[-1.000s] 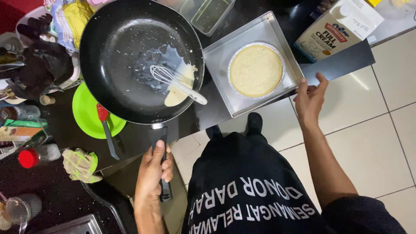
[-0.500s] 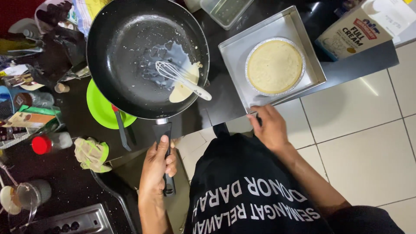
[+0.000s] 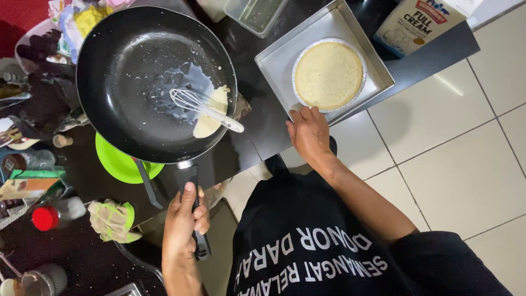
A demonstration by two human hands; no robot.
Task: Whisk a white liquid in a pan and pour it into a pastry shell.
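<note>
- The pan (image 3: 156, 82), with a whisk (image 3: 205, 109) and batter inside, is held by its handle, enclosed by the left hand (image 3: 183, 219).
- The tray (image 3: 279, 60) edge is touched by the right hand (image 3: 309, 131); a firm grip cannot be told.
- Tray positioning seems underway; next, a level pan is needed.

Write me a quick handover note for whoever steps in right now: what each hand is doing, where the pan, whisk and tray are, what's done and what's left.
Left hand: closed around the black pan handle, holding the frying pan above the dark counter.
Right hand: fingers on the near edge of the square metal tray, which sits at the counter's edge.
Whisk: lying loose in the pan, on a little pale batter.
Done: the round foil tin in the tray holds a pale yellow filling.
Left: batter remnants and the whisk are still in the pan; the pan is not set down.
</note>
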